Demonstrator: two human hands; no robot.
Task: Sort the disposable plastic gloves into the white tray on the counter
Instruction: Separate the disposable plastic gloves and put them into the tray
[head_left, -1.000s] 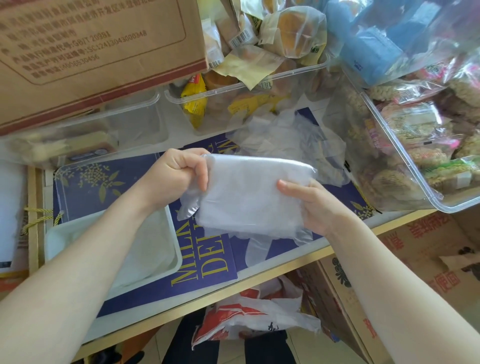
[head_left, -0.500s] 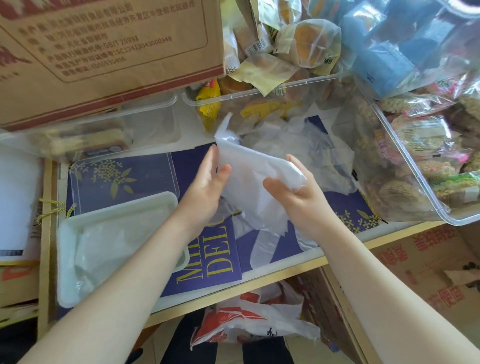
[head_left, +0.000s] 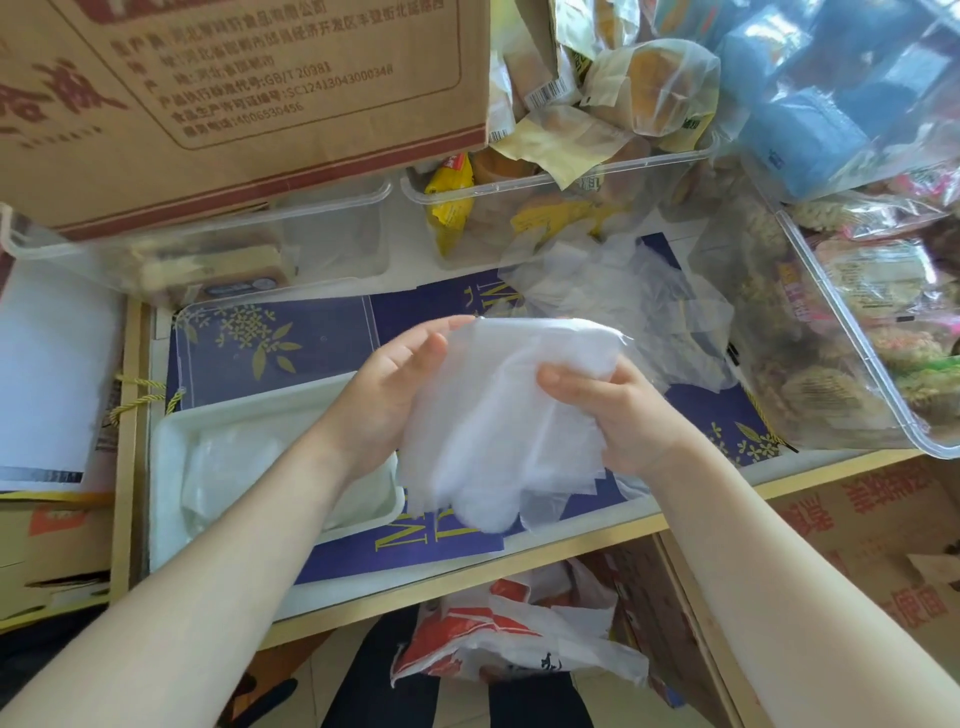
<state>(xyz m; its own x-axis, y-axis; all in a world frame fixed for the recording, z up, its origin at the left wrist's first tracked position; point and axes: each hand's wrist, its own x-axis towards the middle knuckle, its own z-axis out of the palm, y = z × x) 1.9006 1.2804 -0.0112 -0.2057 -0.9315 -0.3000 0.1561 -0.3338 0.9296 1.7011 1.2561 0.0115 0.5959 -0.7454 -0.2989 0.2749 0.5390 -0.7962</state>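
Head view: both hands, left hand (head_left: 395, 384) flat and right hand (head_left: 613, 410) pinching, hold the glove stack (head_left: 498, 431).

Translucent gloves (head_left: 498, 415) bunched above counter; white tray (head_left: 171, 467) left.

A small shop: snack-filled clear bins (head_left: 561, 176) and cardboard cartons (head_left: 234, 93)

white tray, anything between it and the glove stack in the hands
Nothing visible blocks the way. The glove stack, held by the left hand and right hand, hangs just right of the white tray, which already holds some gloves.
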